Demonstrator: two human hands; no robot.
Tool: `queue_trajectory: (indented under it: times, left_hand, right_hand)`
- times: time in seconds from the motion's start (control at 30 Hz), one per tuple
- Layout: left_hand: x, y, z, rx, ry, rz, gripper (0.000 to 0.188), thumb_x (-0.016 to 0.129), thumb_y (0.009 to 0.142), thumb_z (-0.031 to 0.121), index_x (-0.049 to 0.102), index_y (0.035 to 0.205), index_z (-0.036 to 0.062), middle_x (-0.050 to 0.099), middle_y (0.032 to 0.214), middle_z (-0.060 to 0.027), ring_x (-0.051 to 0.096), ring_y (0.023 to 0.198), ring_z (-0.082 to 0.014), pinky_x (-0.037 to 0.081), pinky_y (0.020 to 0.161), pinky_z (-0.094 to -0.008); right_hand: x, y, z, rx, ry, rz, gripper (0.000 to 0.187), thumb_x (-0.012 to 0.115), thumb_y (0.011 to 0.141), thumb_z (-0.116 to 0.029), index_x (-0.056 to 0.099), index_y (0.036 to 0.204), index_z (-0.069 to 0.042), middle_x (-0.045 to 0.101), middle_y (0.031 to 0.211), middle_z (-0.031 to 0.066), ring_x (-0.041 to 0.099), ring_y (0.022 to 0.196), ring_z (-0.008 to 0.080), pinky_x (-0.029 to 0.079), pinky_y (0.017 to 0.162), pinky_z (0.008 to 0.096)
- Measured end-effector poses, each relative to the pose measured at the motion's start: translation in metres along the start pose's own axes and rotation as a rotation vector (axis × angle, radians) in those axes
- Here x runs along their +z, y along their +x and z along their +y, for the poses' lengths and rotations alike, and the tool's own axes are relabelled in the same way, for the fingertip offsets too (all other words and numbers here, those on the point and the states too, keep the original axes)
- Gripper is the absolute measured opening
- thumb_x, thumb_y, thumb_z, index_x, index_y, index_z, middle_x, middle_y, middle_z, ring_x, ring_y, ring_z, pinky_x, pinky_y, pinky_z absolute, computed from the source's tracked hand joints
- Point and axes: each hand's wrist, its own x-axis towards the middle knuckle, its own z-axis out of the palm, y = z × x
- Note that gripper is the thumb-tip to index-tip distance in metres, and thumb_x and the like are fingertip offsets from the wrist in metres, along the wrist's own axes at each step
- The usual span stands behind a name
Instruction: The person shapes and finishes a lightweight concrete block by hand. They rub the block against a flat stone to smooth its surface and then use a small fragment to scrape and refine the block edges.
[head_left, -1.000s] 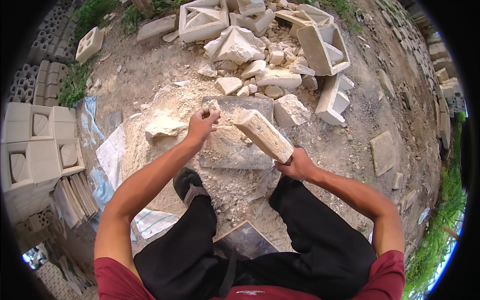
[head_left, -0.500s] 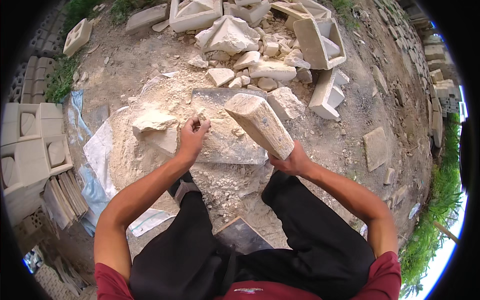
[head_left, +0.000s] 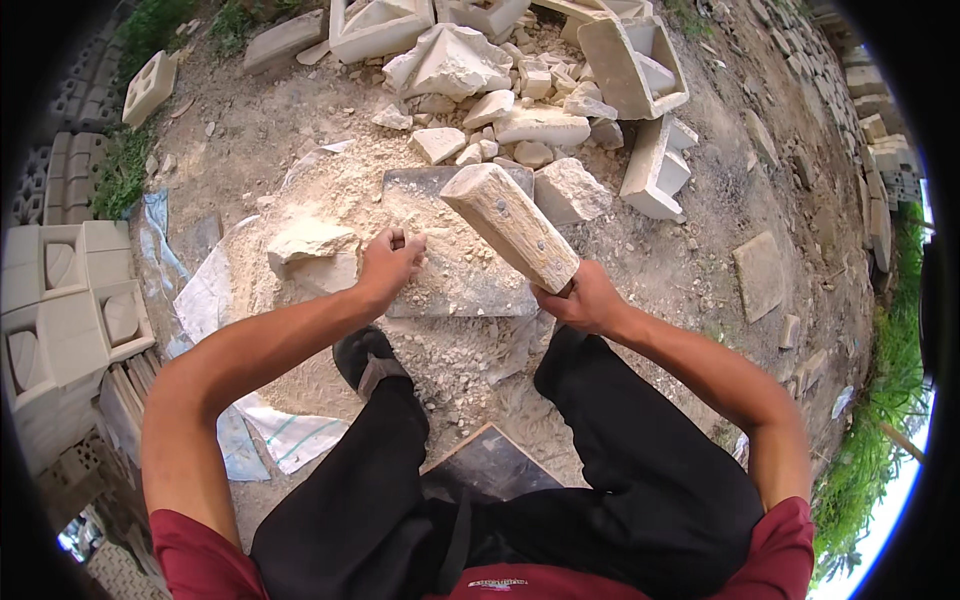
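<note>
My right hand (head_left: 585, 298) is closed around the lower end of a thick wooden mallet (head_left: 512, 228), a rough block with metal studs on its side. The mallet tilts up and to the left above a dark flat slab (head_left: 470, 303). Over the slab's left part is my left hand (head_left: 393, 266), its fingers curled together; whatever may be between them is hidden. Pale crushed stone (head_left: 440, 240) covers much of the slab. Just left of that hand lies a pale broken stone block (head_left: 312, 245).
Beyond the slab is a heap of broken pale stone (head_left: 540, 125) with cast block pieces (head_left: 655, 165) at its right. Stacked pale blocks (head_left: 75, 300) stand at the left. White sheeting (head_left: 205, 295) lies under the rubble, and a dark board (head_left: 490, 465) is between my legs.
The mallet's top end has shifted slightly left, still in my right hand. My left hand stays over the slab with curled fingers, its elbow further out to the left.
</note>
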Motion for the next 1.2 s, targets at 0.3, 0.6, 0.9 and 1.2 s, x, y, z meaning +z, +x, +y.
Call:
queue_trajectory:
  times: [0.3, 0.6, 0.9, 1.2]
  left_hand:
    - [0.013, 0.0, 0.002, 0.082, -0.005, 0.027, 0.033, 0.065, 0.093, 0.031, 0.055, 0.106, 0.0027, 0.063, 0.092, -0.0057, 0.06, 0.076, -0.0116, 0.052, 0.062, -0.0263]
    - [-0.033, 0.019, 0.049, 0.232, 0.185, 0.116, 0.035, 0.064, 0.093, 0.028, 0.055, 0.111, -0.0004, 0.065, 0.095, -0.0081, 0.06, 0.07, -0.0123, 0.05, 0.061, -0.028]
    - [-0.004, 0.038, 0.052, 0.376, 0.083, 0.081, 0.035, 0.064, 0.093, 0.026, 0.055, 0.112, -0.0013, 0.063, 0.096, -0.0076, 0.059, 0.07, -0.0116, 0.049, 0.059, -0.027]
    - [-0.025, 0.037, 0.069, 0.4, 0.151, 0.164, 0.035, 0.064, 0.093, 0.026, 0.057, 0.115, -0.0006, 0.065, 0.098, -0.0084, 0.059, 0.071, -0.012, 0.051, 0.062, -0.0263]
  right_hand:
    - [0.0, 0.004, 0.015, 0.277, -0.048, -0.037, 0.037, 0.07, 0.077, -0.021, 0.059, 0.106, -0.001, 0.066, 0.093, 0.0235, 0.064, 0.091, 0.0412, 0.05, 0.08, 0.0432]
    - [0.016, -0.015, 0.033, 0.136, -0.132, -0.212, 0.043, 0.07, 0.078, -0.021, 0.048, 0.107, 0.001, 0.064, 0.08, 0.025, 0.064, 0.08, 0.0448, 0.051, 0.07, 0.0442]
    - [0.005, -0.008, 0.023, 0.246, -0.011, 0.099, 0.041, 0.068, 0.081, -0.025, 0.053, 0.109, 0.002, 0.066, 0.088, 0.0253, 0.065, 0.082, 0.0422, 0.05, 0.073, 0.0438]
    - [0.072, 0.017, 0.023, 0.367, 0.023, 0.076, 0.048, 0.065, 0.082, -0.026, 0.048, 0.114, 0.005, 0.064, 0.094, 0.0281, 0.065, 0.091, 0.0423, 0.05, 0.079, 0.0445]
